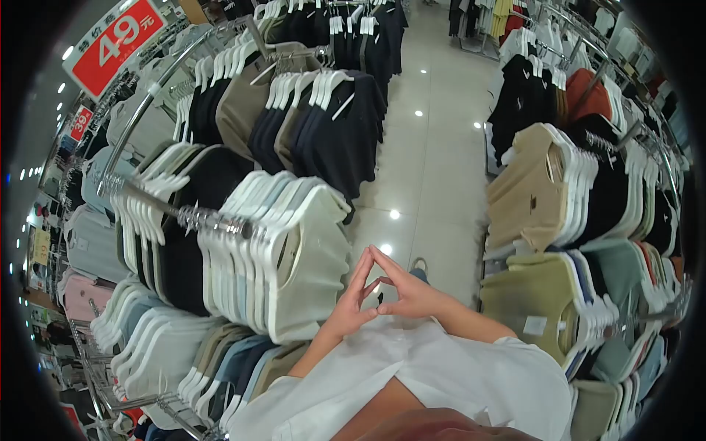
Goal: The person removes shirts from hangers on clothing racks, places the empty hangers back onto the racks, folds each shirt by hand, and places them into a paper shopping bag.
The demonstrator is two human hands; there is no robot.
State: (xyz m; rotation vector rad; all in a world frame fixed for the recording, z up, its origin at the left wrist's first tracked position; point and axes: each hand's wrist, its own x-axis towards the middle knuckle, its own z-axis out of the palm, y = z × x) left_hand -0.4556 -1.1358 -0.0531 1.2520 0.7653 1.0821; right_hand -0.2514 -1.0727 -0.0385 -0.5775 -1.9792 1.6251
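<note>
Flanking touching fingers [359, 275]: pale shirts [318, 257] left, olive shirts [522, 298] right.

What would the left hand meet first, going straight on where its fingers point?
Most likely the right hand, whose fingertips meet or nearly meet those of the left hand. Past them, the line seems to run over the tiled floor, though depth is unclear.

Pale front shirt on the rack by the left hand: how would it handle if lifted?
The pale front shirt would probably sag, as its loose edge ripples. The white hangers look smooth, perhaps slippery. Packed this closely, it might catch when pulled.
</note>
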